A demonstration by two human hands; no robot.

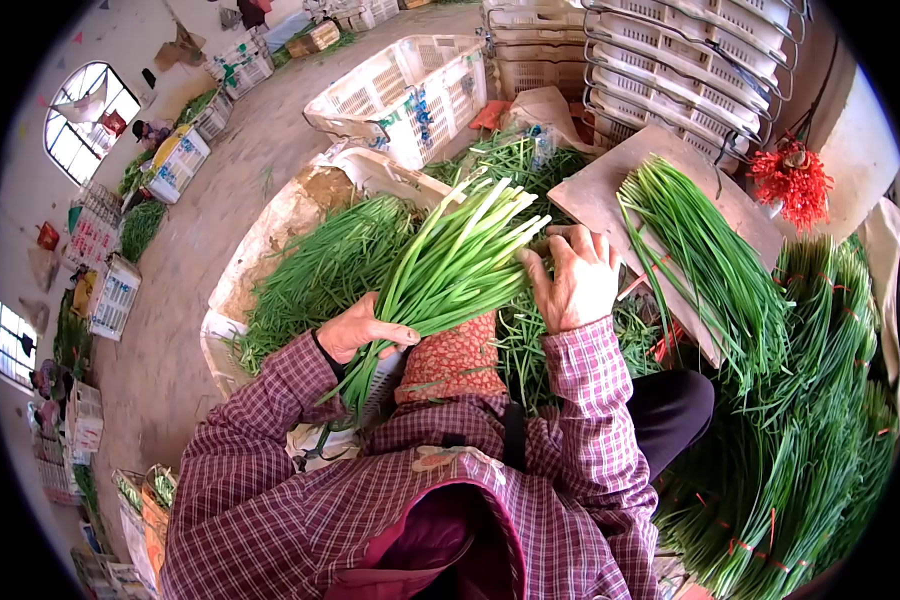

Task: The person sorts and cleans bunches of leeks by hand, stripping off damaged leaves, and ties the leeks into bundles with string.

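My left hand (355, 332) is wrapped round the lower part of a loose bunch of garlic chives (460, 265), its thumb lying across the leaves. The pale stem ends point up and to the right. At those ends is my right hand (578, 280), thumb and fingers curled in a pinch on the edge of the bunch; the exact stalks between them are hard to make out. Below the bunch, a white crate (232, 270) holds a heap of loose green leaves (320, 265). Another bunch of chives (705, 250) lies on a tilted board (595, 190) to the right.
Tied chive bundles (770, 480) are piled at my right. Red ties (792, 180) hang near the wall. An open white crate (450, 100) stands ahead, beside stacked crates (680, 60). Across the concrete floor (195, 230), more crates line the far wall, with people among them.
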